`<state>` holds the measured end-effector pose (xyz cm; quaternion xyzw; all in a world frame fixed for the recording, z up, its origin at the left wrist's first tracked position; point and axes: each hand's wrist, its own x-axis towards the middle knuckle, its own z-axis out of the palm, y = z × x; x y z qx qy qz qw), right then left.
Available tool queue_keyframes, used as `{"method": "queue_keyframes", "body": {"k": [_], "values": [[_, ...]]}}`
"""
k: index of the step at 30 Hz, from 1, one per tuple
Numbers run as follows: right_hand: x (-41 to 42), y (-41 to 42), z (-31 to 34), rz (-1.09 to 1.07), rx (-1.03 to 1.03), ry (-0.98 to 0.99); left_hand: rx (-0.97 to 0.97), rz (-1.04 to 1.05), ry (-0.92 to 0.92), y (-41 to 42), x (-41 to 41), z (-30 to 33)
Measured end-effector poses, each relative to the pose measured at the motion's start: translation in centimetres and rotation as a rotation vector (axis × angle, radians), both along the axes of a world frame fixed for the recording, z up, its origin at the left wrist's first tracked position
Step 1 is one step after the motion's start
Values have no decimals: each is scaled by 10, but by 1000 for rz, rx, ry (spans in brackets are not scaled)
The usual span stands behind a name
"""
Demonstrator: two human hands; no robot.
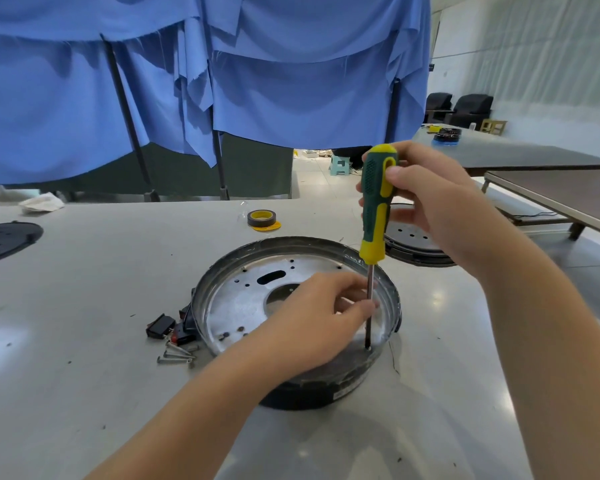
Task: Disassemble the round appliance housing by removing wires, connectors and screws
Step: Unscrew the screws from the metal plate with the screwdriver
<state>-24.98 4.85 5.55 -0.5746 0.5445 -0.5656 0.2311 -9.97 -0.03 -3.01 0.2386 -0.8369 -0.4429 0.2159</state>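
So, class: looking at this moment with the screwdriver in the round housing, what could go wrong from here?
1. The left hand pinches the screwdriver shaft close to the tip; if the tip slips off the screw, it could jab those fingers.
2. The right hand holds the handle high up, and nothing visibly clamps the housing, so it may shift.
3. The loose screws on the table could roll away.

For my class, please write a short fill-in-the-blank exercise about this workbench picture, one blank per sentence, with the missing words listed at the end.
1. The right hand grips the green and yellow ____ by its handle.
2. The left hand pinches the tool's metal ____ to steady it.
3. The tool's tip stands inside the round housing, near its ____ rim.
4. Loose screws lie on the table to the ____ of the housing.

Missing words: screwdriver; shaft; right; left
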Motion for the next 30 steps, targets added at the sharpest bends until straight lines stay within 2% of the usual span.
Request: {"method": "queue_keyframes", "body": {"k": [2, 7, 12, 17, 25, 30], "values": [[3, 2, 1, -28, -26, 67, 67, 29, 70, 5, -3, 1], [7, 6, 3, -35, -61, 179, 83, 59, 115, 4, -3, 1], [10, 10, 7, -227, -161, 376, 55, 32, 116, 4, -2, -2], [7, 17, 10, -169, -190, 348, 75, 15, 131, 3, -2, -3], [0, 19, 9, 75, -73, 42, 80, 5, 108, 2, -3, -4], [3, 13, 5, 82, -56, 60, 78, 20, 96, 2, -3, -4]]}}
